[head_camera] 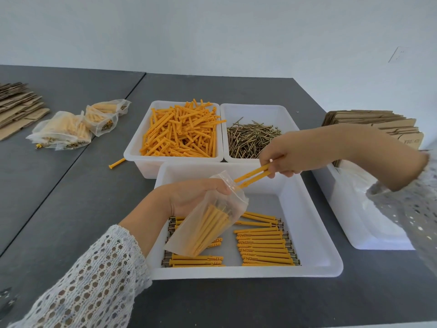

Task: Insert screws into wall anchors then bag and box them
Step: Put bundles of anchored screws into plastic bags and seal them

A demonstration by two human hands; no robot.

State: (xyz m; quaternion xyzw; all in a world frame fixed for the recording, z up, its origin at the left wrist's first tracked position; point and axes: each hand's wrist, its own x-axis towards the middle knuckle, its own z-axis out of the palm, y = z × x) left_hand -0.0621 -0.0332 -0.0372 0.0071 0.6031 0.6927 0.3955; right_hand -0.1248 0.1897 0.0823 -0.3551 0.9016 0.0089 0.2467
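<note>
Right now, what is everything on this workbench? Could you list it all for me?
anchor bin: one, white, back centre, heaped with loose orange wall anchors
screw bin: one, white, beside it, holding brass-coloured screws
front tray: one, white, nearest, with rows of assembled anchors
stray anchor: one, orange, on the table left of the bins
filled bags: several, clear, far left
flat cartons: two stacks, brown, far left and far right
side bin: one, white, right
left hand: holds an open clear bag
right hand: feeds two anchors into it
</note>
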